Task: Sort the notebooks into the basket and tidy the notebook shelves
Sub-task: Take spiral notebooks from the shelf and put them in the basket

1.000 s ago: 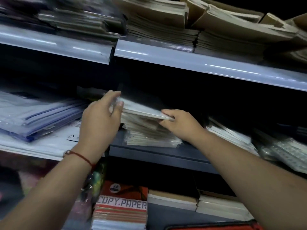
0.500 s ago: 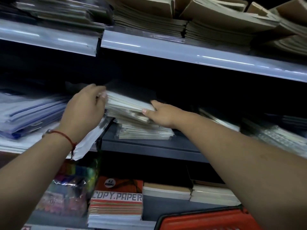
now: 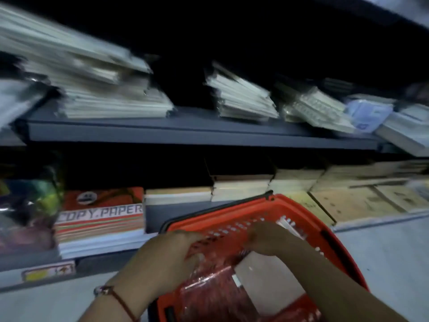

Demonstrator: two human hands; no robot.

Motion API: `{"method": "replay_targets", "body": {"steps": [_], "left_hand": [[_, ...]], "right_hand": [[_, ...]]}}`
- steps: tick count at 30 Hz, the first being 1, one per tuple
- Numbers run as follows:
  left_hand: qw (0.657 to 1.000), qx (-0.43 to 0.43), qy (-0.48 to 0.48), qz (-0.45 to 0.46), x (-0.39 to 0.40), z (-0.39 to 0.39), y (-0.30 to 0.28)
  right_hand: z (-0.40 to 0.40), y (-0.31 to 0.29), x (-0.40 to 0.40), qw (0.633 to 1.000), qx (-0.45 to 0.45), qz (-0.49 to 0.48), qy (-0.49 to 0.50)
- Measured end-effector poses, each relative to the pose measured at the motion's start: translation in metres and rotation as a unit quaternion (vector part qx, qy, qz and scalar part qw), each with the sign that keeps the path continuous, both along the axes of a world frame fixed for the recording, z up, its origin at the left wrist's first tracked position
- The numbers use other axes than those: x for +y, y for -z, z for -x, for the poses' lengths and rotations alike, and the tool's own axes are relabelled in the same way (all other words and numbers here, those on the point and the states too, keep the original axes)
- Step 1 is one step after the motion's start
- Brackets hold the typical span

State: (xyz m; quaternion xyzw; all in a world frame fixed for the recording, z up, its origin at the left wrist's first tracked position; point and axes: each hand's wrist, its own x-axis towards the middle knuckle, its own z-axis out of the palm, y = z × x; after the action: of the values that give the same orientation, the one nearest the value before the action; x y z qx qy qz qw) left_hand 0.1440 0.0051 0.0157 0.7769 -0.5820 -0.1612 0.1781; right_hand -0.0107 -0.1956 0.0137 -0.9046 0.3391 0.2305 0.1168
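A red plastic basket [image 3: 234, 206] stands on the floor in front of the shelves. Inside it, a plastic-wrapped pack of notebooks [image 3: 262, 277] with a pale cover leans lengthwise. My left hand [image 3: 169, 252] grips the pack's upper left edge, and my right hand [image 3: 267, 238] holds its upper right edge. On the dark middle shelf [image 3: 185, 135] above lies the stack of pale notebooks [image 3: 111, 98]. The whole view is blurred by motion.
More notebook stacks [image 3: 241, 98] and wrapped packs [image 3: 318, 108] lie along the middle shelf. The bottom shelf holds a copy paper ream [image 3: 99, 214], shiny coloured packs [image 3: 27, 205] and brown notebooks [image 3: 348, 201]. Grey floor [image 3: 394, 252] lies to the basket's right.
Both hands have come off the middle-shelf stack and dropped to the red basket with a wrapped notebook pack. The view has swung downward.
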Motion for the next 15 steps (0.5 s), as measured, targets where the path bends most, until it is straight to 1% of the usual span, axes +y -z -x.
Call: {"method": "replay_targets", "body": {"steps": [2,3,6,7,10,13,15], "left_hand": [[0.999,-0.015,0.018,-0.036,-0.011,0.011,0.019],[0.998,-0.025,0.02,-0.049,-0.015,0.013,0.028],[0.997,-0.052,0.008,-0.064,-0.025,0.015,0.052],[0.996,-0.071,0.003,-0.06,-0.029,0.015,0.059],[0.989,-0.139,-0.011,-0.058,-0.036,0.012,0.079],[0.985,-0.159,-0.038,-0.052,-0.039,0.011,0.09],[0.984,-0.167,-0.05,-0.042,-0.039,0.013,0.092]], "right_hand": [[0.026,0.014,-0.022,0.994,0.042,-0.046,0.094],[0.037,0.019,-0.035,0.988,0.044,-0.045,0.143],[0.068,0.035,-0.072,0.967,-0.003,0.043,0.251],[0.076,0.044,-0.077,0.962,-0.004,0.05,0.27],[0.09,0.074,-0.078,0.952,0.046,0.023,0.301],[0.091,0.094,-0.074,0.946,0.031,0.073,0.315],[0.087,0.097,-0.069,0.943,0.031,0.115,0.312]]}}
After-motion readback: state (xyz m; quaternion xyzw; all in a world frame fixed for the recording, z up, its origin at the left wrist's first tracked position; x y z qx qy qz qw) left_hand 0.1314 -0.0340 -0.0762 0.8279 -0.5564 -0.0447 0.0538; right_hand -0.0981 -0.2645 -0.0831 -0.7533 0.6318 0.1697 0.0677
